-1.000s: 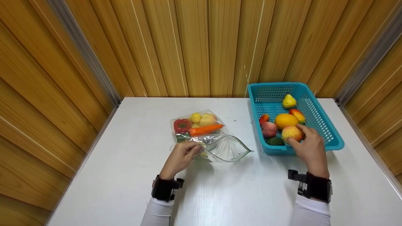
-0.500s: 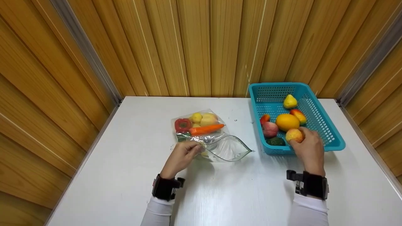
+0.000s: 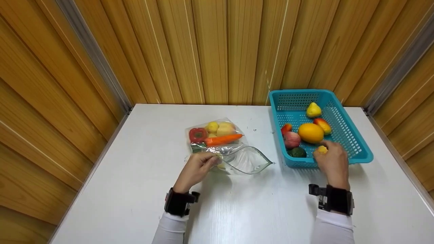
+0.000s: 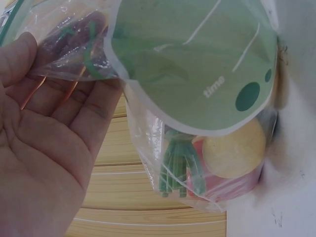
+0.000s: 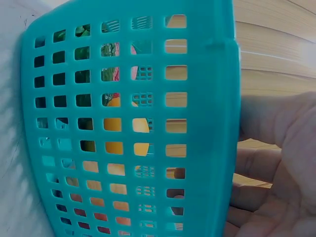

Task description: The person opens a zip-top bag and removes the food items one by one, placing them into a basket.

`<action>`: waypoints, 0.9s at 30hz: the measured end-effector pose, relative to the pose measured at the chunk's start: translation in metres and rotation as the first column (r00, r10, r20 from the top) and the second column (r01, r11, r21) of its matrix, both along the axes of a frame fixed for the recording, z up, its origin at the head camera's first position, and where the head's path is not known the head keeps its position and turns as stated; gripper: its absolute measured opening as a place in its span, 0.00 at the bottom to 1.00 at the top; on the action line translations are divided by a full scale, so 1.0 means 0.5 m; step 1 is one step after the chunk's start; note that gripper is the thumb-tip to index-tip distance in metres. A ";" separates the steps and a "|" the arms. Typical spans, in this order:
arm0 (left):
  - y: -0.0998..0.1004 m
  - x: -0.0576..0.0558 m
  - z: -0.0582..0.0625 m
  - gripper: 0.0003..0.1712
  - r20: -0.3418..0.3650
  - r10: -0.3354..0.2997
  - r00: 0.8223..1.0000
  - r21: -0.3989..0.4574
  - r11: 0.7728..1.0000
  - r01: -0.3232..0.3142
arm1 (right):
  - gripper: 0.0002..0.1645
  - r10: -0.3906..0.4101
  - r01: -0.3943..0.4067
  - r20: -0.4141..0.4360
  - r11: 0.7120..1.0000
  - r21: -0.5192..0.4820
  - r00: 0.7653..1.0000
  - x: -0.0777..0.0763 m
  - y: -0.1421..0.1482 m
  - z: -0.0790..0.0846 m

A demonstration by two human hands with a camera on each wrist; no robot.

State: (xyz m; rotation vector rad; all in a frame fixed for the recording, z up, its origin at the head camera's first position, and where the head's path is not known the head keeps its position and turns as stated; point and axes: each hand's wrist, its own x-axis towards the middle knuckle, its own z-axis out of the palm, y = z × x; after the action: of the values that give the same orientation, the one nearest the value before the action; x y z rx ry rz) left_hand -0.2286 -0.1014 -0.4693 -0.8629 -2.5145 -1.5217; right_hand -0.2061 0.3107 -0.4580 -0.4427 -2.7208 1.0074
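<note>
At the table's middle my left hand point(image 3: 196, 169) pinches the edge of a clear zip bag point(image 3: 249, 164), whose mouth gapes to the right. Inside the bag lie a carrot point(image 3: 223, 139), a red bell pepper point(image 3: 197, 135) and several yellowish fruits. Its printed green panel point(image 4: 192, 64) fills much of the left wrist view. My right hand point(image 3: 334, 162) grips a round yellow-red fruit point(image 3: 322, 149) in the near part of the teal basket point(image 3: 352, 128); fingers cover most of it. In the right wrist view the basket wall hides the fruit.
The basket also holds a yellow pear point(image 3: 313, 110), a yellow oval fruit point(image 3: 311, 133), a mango-like fruit point(image 3: 322, 126), a pinkish round fruit point(image 3: 291, 139) and a dark green one point(image 3: 297, 152). Wood-patterned walls point(image 3: 210, 51) enclose the white table point(image 3: 135, 162).
My right hand has turned and shifted slightly toward me with the round fruit, which is now mostly hidden behind the fingers. The left hand and the bag stay put.
</note>
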 end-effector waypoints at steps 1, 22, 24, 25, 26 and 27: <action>0.000 0.000 0.000 0.10 0.000 0.000 1.000 0.000 1.000 0.000 | 0.29 0.003 -0.003 -0.006 1.000 0.001 1.000 0.001 -0.002 0.003; -0.001 0.000 0.001 0.11 -0.015 -0.007 1.000 0.027 1.000 0.007 | 0.22 0.454 -0.438 -0.544 0.883 0.168 0.706 0.033 -0.183 0.063; -0.001 0.000 0.001 0.11 -0.023 -0.001 1.000 0.021 1.000 0.002 | 0.20 0.504 -0.479 -0.536 0.855 0.199 0.677 0.032 -0.199 0.060; -0.001 0.000 0.002 0.11 -0.027 0.001 1.000 0.020 1.000 -0.001 | 0.20 0.527 -0.498 -0.533 0.840 0.213 0.661 0.032 -0.207 0.059; -0.001 0.000 0.002 0.11 -0.028 0.004 1.000 0.018 1.000 -0.003 | 0.19 0.552 -0.520 -0.527 0.824 0.225 0.646 0.030 -0.214 0.057; -0.001 0.000 0.002 0.11 -0.029 0.007 1.000 0.016 1.000 -0.007 | 0.18 0.575 -0.541 -0.520 0.807 0.237 0.631 0.030 -0.221 0.055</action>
State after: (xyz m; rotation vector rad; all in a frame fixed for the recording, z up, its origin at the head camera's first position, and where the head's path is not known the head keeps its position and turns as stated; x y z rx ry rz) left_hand -0.2284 -0.1018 -0.4684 -0.8666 -2.4792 -1.5145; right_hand -0.1913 0.1999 -0.4306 0.6864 -2.3160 0.9663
